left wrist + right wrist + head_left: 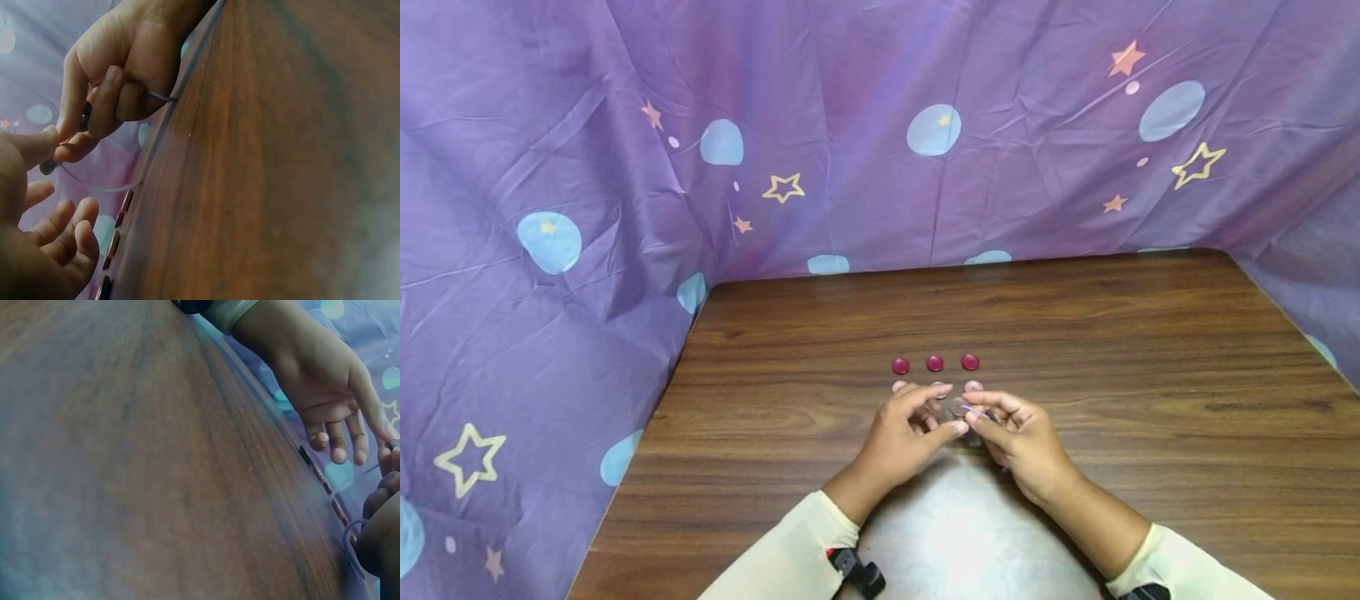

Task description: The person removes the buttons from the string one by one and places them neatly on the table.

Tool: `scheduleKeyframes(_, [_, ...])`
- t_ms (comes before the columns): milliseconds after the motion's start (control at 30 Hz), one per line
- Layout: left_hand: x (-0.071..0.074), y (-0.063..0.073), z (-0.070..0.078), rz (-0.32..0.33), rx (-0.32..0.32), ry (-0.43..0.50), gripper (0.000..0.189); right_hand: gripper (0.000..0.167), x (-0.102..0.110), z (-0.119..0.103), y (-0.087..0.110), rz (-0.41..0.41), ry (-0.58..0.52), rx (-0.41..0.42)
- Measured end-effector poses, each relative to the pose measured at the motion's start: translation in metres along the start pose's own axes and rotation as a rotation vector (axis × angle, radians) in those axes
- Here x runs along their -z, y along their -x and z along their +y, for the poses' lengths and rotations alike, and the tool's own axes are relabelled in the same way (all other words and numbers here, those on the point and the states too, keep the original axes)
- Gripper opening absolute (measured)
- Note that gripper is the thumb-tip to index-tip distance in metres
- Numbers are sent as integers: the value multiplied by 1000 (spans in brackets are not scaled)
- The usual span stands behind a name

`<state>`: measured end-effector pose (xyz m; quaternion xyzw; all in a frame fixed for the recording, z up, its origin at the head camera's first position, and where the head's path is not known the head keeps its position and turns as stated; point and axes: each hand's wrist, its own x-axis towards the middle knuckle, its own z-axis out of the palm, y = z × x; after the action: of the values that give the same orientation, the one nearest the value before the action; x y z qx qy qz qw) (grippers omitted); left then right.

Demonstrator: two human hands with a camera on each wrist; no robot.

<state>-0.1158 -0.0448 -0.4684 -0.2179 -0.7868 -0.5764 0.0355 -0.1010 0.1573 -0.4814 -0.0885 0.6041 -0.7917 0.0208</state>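
A thin purple string (976, 411) runs between the fingers of my right hand (1026, 446), which grips it. In the left wrist view, the string (100, 187) hangs in a loop and also emerges from the curled right fingers. A small greyish disc, seemingly a button (957, 407), is between the two hands. My left hand (906, 433) is beside it, thumb and index apart in the head view, other fingers loosely bent. In the left wrist view a dark disc (47, 167) sits close by the meeting fingertips; its exact contact is unclear. Another dark piece (86, 117) shows at the right fingers.
Beyond the hands lies a row of red buttons: left (900, 366), middle (935, 363) and right (970, 362). A nearer row of pink buttons (973, 387) is partly covered by fingers. The brown wooden table (775, 350) meets a purple curtain (850, 192) behind.
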Motion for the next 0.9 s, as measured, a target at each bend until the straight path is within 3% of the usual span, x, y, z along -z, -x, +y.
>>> scheduleKeyframes(233, [-4, -3, 0, 7, -41, -10, 43, 41, 0, 1, 0, 6, 5, 30])
scheduleKeyframes(500, [-6, -3, -3, 30, -30, -20, 35, 42, 0, 2, 1, 12, 23, 37])
scheduleKeyframes(900, [-8, -2, -3, 61, -14, 4, 32, 29, 0, 0, -1, 60, 59, -3])
